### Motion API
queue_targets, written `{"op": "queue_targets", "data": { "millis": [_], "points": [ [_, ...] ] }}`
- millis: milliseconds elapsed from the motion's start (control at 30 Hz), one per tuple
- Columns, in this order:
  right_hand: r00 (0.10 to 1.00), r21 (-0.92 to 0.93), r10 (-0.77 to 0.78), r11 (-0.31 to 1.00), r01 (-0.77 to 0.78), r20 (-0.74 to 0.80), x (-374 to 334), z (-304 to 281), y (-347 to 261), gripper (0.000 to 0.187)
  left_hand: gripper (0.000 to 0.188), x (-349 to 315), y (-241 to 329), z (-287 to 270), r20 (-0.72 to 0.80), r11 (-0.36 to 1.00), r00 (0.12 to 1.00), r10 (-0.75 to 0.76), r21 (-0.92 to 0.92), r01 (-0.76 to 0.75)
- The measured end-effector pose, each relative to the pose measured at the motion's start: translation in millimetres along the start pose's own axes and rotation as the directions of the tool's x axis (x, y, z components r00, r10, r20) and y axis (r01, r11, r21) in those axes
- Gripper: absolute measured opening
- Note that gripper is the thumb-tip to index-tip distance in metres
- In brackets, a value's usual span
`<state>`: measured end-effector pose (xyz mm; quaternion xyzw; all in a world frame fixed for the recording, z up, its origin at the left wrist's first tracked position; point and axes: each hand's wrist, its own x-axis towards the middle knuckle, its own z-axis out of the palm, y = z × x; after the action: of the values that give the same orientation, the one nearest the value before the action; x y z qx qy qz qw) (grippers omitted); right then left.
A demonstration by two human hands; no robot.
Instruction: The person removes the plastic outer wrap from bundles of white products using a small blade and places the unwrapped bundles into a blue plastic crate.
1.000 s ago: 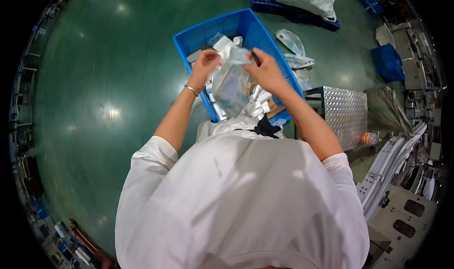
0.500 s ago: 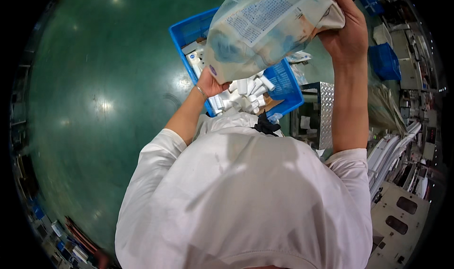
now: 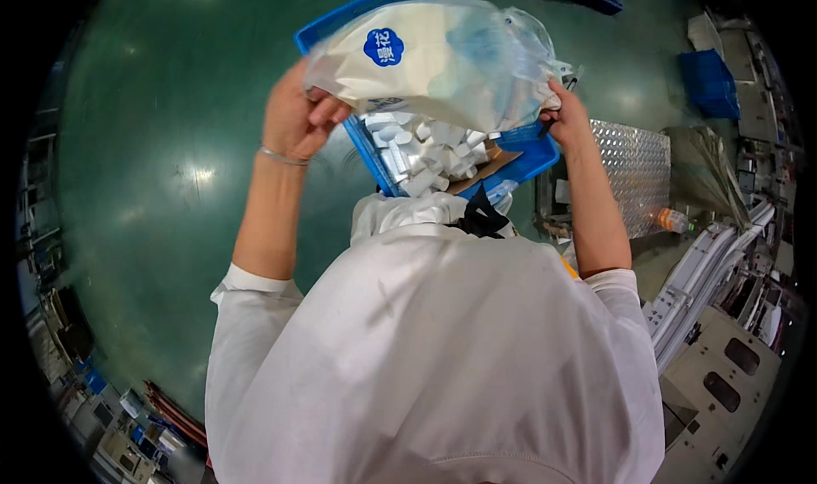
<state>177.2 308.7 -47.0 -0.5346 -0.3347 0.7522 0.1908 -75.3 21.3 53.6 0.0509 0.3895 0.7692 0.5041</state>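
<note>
Upper centre: right hand (image 3: 568,120) pinched plastic bag (image 3: 425,58) by bunched end; left hand (image 3: 295,114), half-curled, grip unclear, apparently steadied it over blue crate (image 3: 536,154).

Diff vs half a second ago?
Right grip came down and left in view, still holding one end of the printed plastic bag; left grip moved left and up, at the other end. The bag dropped on its right and turned, showing its blue emblem. Unchanged: blue crate, white pieces inside.
</note>
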Motion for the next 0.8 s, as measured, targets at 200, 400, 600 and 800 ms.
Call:
{"op": "queue_targets", "data": {
  "millis": [200, 400, 600, 800],
  "points": [
    [0.984, -0.001, 0.113, 0.993, -0.114, 0.140, 40, -18, 23, 0.013, 0.023, 41, 15, 57, 0.038, 0.986, 0.985, 0.167, 0.014, -0.168],
    [0.992, 0.409, 0.090, 0.911, -0.047, -0.087, 84, -97, -23, 0.013, 0.032, 108, -13, 111, 0.338, 0.943, 0.941, 0.029, 0.304, -0.138],
    [0.921, 0.787, 0.091, 0.556, 0.268, -0.378, 147, -235, -47, 0.023, 0.039, 173, -67, 71, 0.263, 0.639, 0.965, 0.017, 0.739, -0.213],
    [0.752, 0.218, -0.008, 0.955, 0.201, -0.659, 179, -205, 10, 0.026, 0.030, 211, -130, -82, -0.358, 0.571, 0.894, -0.269, 0.688, 0.447]
  ]
}}
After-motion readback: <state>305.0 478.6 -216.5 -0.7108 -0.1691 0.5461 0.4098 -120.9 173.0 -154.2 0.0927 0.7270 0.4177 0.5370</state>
